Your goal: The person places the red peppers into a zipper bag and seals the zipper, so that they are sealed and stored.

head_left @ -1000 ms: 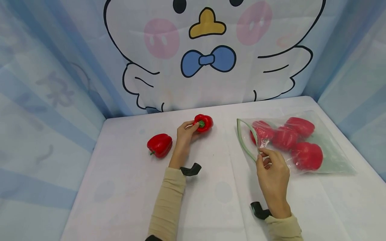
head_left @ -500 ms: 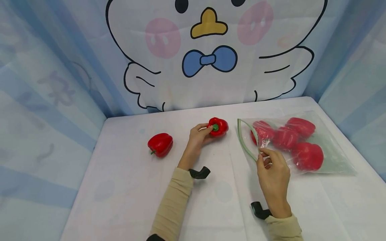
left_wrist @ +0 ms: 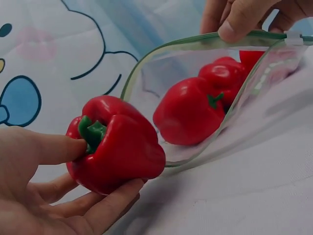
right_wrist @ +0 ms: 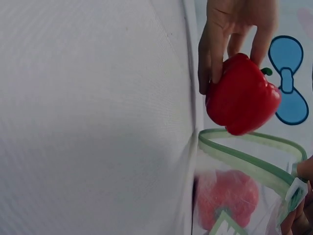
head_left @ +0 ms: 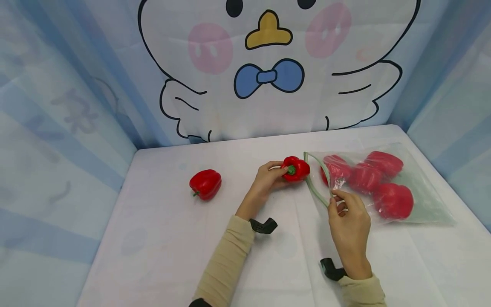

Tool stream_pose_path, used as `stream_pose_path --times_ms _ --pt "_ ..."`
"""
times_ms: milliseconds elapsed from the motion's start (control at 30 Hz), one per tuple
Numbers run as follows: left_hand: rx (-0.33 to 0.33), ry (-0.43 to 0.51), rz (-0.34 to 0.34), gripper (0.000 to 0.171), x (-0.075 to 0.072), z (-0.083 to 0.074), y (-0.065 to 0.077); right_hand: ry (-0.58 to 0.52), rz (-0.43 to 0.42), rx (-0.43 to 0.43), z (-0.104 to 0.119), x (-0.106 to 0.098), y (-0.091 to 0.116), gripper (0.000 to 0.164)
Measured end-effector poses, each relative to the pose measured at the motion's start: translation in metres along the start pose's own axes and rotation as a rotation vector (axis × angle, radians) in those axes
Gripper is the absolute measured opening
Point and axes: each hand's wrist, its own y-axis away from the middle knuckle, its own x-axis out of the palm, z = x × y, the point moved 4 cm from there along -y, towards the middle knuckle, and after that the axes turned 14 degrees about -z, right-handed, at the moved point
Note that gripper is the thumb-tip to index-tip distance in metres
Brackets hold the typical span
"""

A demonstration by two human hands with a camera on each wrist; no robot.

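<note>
My left hand [head_left: 271, 177] grips a red bell pepper [head_left: 296, 169] by its stem end, thumb against the green stem, fingers underneath. The pepper is right at the mouth of a clear zip bag [head_left: 429, 207] lying on its side. In the left wrist view the bag's green-edged mouth gapes, with red peppers [left_wrist: 188, 110] inside. My right hand [head_left: 350, 221] pinches the near edge of that mouth, close to the white slider [left_wrist: 294, 38]. Several red peppers [head_left: 393, 201] show through the plastic in the head view.
Another red bell pepper [head_left: 205, 184] lies alone on the left half of the white-covered table [head_left: 161, 256]. A printed cloth backdrop [head_left: 268, 115] rises behind the table's far edge, and blue curtains [head_left: 57, 170] hang at both sides.
My left hand has carried its pepper rightward and slightly toward me, from mid-table to the bag's mouth. My right hand keeps its hold on the bag's edge.
</note>
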Motion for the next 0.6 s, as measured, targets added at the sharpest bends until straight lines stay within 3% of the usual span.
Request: stream_pose_path --times_ms 233,600 --pt "0.077 -0.095 0.169 0.038 0.011 0.004 0.001 0.01 0.006 0.013 0.0 0.0 0.0 0.022" --pt "0.215 -0.249 0.373 0.04 0.026 0.007 0.01 0.011 0.008 0.003 0.001 0.0 0.0 0.022"
